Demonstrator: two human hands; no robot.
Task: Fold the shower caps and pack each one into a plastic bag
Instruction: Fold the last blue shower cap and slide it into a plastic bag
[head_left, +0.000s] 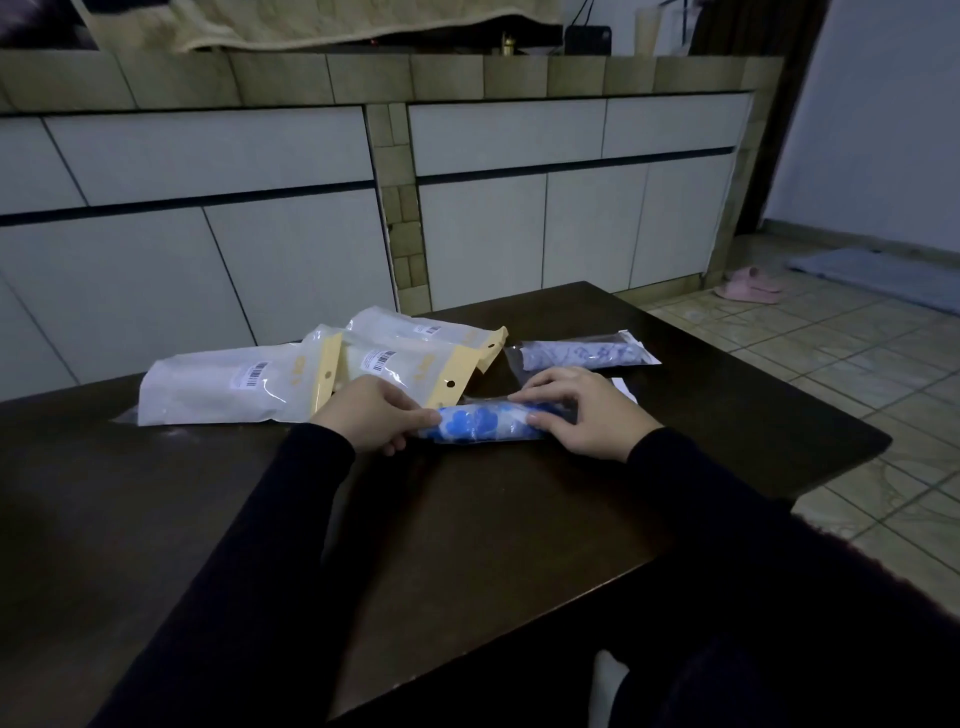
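Shower cap (480, 423), rolled, goes into its bag: our left hand (366, 415) pinches one end, our right hand (582, 413) grips the other. Next, sealing it, we judge.

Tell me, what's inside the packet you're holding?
A rolled cap with blue blotches shows through the clear bag. Left hand and right hand cover both ends, so they can't be seen.

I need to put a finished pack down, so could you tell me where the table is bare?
Bare: the near table between the sleeves, and its left end before the white packs. Crowded: behind both hands, around the packed cap.
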